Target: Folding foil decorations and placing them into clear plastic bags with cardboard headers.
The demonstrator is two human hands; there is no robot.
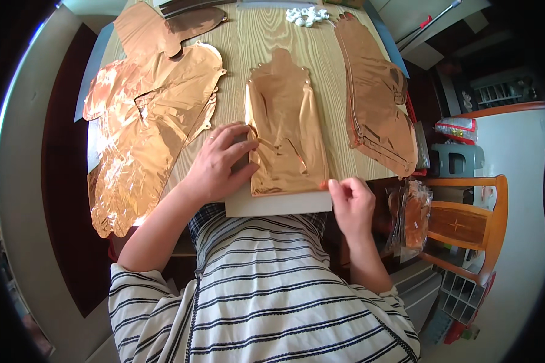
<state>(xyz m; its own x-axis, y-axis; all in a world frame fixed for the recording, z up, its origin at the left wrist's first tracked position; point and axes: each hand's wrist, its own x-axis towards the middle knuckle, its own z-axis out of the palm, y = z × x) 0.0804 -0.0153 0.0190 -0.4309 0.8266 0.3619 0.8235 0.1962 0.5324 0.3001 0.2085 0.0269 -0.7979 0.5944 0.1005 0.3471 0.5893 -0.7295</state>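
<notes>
A flat rose-gold foil balloon (281,121), folded into a long panel with small tabs at its far end, lies in front of me. Its near end rests over a pale grey board (278,206) that juts past the table edge. My left hand (221,160) has its fingers spread, with the fingertips on the balloon's left edge. At the near right corner, my right hand (352,206) is closed, thumb against curled fingers, pinching the foil's edge; the exact contact is partly hidden.
Larger unfolded foil balloons (157,121) spread over the left of the wood-grain table (230,36). Another foil balloon (375,91) lies at the right. White small pieces (307,16) are heaped at the far edge. A wooden chair (460,224) with bagged foil stands at the right.
</notes>
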